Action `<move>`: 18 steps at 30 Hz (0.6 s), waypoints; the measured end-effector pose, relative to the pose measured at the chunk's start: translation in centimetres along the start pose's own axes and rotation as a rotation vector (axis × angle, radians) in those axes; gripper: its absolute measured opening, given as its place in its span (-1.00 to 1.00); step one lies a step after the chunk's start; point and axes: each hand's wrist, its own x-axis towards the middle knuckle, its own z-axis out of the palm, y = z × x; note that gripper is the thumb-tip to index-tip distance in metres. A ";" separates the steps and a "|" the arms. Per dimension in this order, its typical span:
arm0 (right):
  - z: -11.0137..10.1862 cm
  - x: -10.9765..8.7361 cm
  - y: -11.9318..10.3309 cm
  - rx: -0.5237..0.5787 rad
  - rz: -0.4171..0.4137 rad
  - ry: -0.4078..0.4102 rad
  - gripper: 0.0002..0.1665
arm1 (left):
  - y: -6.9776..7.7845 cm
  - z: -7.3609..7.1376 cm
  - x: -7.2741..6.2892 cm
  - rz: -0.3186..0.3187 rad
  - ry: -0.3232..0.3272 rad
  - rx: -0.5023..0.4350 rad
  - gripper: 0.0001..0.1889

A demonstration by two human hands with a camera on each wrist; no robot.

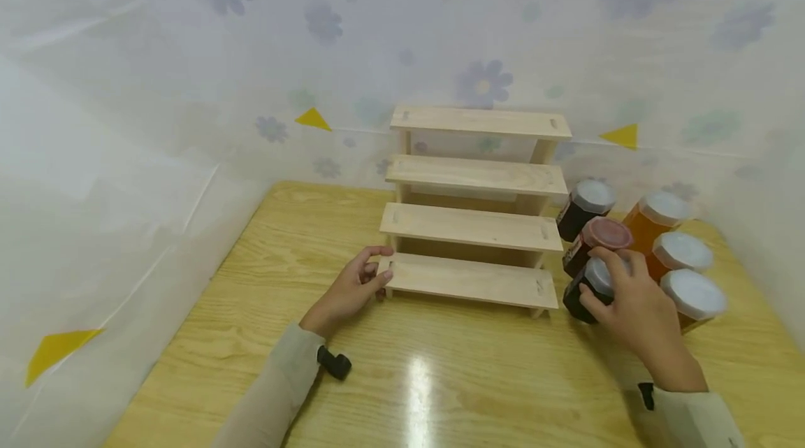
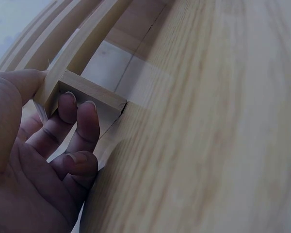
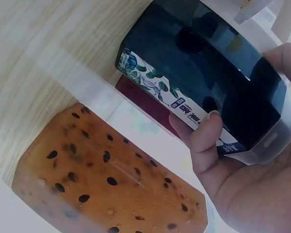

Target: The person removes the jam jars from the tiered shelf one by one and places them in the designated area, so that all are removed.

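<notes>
A stepped wooden display rack [image 1: 472, 224] with several pale boards stands on the table. My left hand [image 1: 346, 294] grips the left end of its lowest board, thumb on top. In the left wrist view, curled fingertips [image 2: 87, 121] show beside the rack's side support [image 2: 94, 92]. On the right, my right hand [image 1: 641, 308] grips a dark jar [image 3: 199, 63] round its clear lid end; a white printed label runs along its side. Directly behind it stands a jar with a reddish lid [image 1: 606, 233]. An amber jar with black seeds [image 3: 111, 174] is close beside the held one.
Another dark jar [image 1: 575, 217] stands at the back by the rack's right side. Several orange jars with whitish lids [image 1: 682, 251] line the right. The wood-grain table [image 1: 251, 280] meets flower-printed sheeting [image 1: 377, 49] behind and white sheeting [image 1: 94, 189] at left.
</notes>
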 end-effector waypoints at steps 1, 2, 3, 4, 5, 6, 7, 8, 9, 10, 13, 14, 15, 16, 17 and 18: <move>0.0 0.1 0.0 -0.001 0.003 -0.009 -0.21 | 0.0 0.0 0.1 0.001 0.000 -0.008 -0.55; -0.1 0.1 0.0 -0.001 0.007 -0.018 -0.22 | -0.1 0.0 0.1 0.002 -0.001 -0.014 -0.55; -0.2 0.2 0.0 0.000 0.011 -0.026 -0.22 | -0.1 0.0 0.1 0.006 -0.002 -0.017 -0.55; -0.2 0.1 0.0 0.002 0.019 -0.036 -0.22 | -0.1 0.0 0.1 0.006 -0.004 -0.017 -0.55; -0.2 0.0 0.0 0.004 0.023 -0.040 -0.23 | -0.1 0.0 0.1 0.007 -0.006 -0.016 -0.55; -0.2 -0.1 0.0 0.005 0.027 -0.045 -0.23 | -0.1 0.1 0.1 0.008 -0.007 -0.014 -0.55; -0.2 -0.1 0.0 0.006 0.030 -0.047 -0.23 | -0.1 0.1 0.1 0.007 -0.009 -0.013 -0.55; -0.3 -0.2 0.0 0.008 0.031 -0.049 -0.23 | 0.0 0.1 0.1 0.006 -0.010 -0.011 -0.55; -0.3 -0.2 -0.1 0.010 0.031 -0.048 -0.23 | 0.0 0.1 0.0 0.004 -0.011 -0.011 -0.55; -0.3 -0.2 -0.1 0.010 0.028 -0.045 -0.23 | 0.0 0.1 0.0 0.002 -0.011 -0.011 -0.55; -0.3 -0.2 -0.2 0.010 0.013 -0.025 -0.23 | 0.1 0.1 -0.1 0.001 -0.008 -0.011 -0.56; -0.3 -0.1 -0.1 0.010 0.008 -0.019 -0.22 | 0.1 0.1 -0.1 0.003 -0.005 -0.010 -0.56; -0.2 -0.1 -0.1 0.007 0.003 -0.016 -0.22 | 0.1 0.1 -0.1 0.007 -0.003 -0.009 -0.56; -0.2 0.0 -0.1 0.005 0.001 -0.015 -0.22 | 0.0 0.1 0.0 0.015 -0.001 -0.008 -0.56; -0.2 0.0 -0.1 0.004 0.001 -0.017 -0.21 | 0.0 0.1 0.0 0.021 0.000 -0.010 -0.56; -0.3 0.0 0.0 0.005 0.004 -0.023 -0.21 | -0.1 0.1 0.1 0.025 0.000 -0.012 -0.56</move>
